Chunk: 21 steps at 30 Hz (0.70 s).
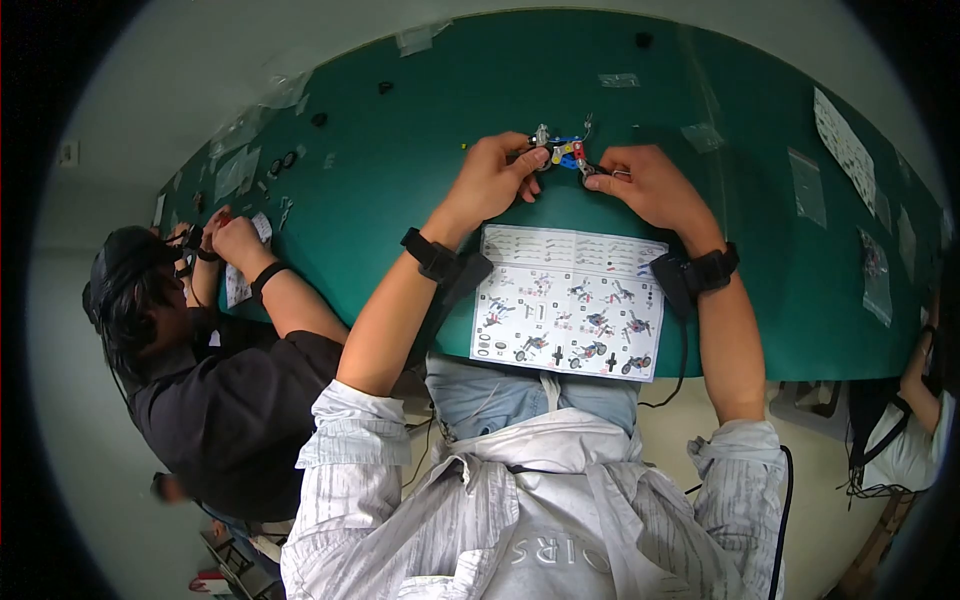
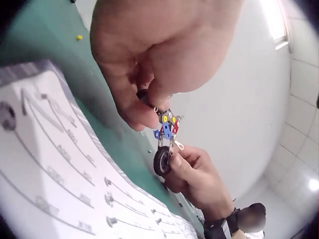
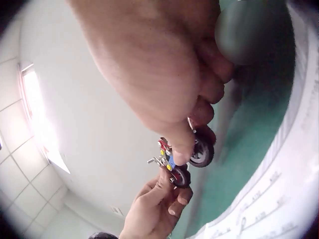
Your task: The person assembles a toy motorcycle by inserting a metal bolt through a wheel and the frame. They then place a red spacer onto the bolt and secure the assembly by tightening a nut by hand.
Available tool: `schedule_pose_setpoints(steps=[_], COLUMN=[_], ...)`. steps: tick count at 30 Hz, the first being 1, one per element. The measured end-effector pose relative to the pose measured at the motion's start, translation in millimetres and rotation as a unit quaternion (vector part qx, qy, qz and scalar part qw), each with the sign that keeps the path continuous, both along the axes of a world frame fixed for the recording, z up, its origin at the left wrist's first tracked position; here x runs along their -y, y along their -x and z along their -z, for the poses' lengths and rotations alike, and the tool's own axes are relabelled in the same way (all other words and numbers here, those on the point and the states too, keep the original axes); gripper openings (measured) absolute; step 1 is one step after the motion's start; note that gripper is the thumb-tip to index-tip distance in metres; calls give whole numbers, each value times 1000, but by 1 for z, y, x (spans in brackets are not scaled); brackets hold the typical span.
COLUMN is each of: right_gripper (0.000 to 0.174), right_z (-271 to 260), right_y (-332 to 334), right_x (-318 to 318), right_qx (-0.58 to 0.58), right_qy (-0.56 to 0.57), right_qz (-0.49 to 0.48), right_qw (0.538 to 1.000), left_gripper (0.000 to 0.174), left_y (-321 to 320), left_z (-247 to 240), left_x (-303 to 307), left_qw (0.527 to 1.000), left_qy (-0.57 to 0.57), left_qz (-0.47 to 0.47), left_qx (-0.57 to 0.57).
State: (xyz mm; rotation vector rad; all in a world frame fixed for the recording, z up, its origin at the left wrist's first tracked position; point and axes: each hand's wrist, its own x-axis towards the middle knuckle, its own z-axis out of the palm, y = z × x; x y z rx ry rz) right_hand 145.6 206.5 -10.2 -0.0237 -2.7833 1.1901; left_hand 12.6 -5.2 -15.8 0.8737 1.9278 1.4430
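A small toy motorcycle [image 1: 567,155] of red, blue, yellow and silver parts is held between both hands above the green table. The left hand [image 1: 492,178] pinches its wheel at one end, thumb against fingers. At the other end, the right hand [image 1: 648,188] grips the other black wheel [image 3: 202,149] between thumb and fingers. In the left wrist view, the right hand's thumb presses beside a black wheel [image 2: 162,161], and the left hand [image 2: 159,50] partly hides the wheel it holds. Below the hands lies a printed instruction sheet [image 1: 570,300].
Plastic bags [image 1: 807,188] and another printed sheet [image 1: 845,150] lie at the right of the green table [image 1: 430,100]. Small black parts [image 1: 643,40] are scattered toward the far edge. A person in black [image 1: 240,420] works at the left; another person is at the right edge.
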Motion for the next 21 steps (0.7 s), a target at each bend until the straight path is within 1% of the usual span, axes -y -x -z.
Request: schedule_pose_setpoints(steps=[3, 6, 9, 11, 15, 18, 20, 21], right_gripper=[40, 38, 37, 36, 35, 32, 29, 28], right_z=[3, 6, 12, 16, 16, 4, 1, 1], right_y=[1, 4, 3, 3, 4, 2, 0, -1], right_x=[6, 3, -2, -4, -5, -6, -7, -9], right_qx=[-19, 20, -36, -41, -44, 21, 25, 28], right_qy=[-9, -17, 57, 48, 37, -17, -12, -10], right_qz=[5, 9, 10, 6, -3, 5, 8, 9], right_qw=[1000, 1000, 998, 998, 998, 1000, 1000, 1000], left_gripper=[26, 27, 27, 27, 26, 25, 25, 24], left_y=[-2, -4, -1, 1, 4, 7, 8, 8], left_z=[-1, -4, -6, -10, 0, 4, 8, 3], left_x=[-4, -6, -7, -5, -5, -5, -4, -4], left_qw=[1000, 1000, 999, 997, 997, 997, 998, 996], left_qy=[3, 1, 13, 42, 26, 27, 16, 37], left_qz=[4, 18, 38, 49, 60, 61, 52, 47], left_qx=[-6, -4, -16, -45, -27, -41, -44, -66])
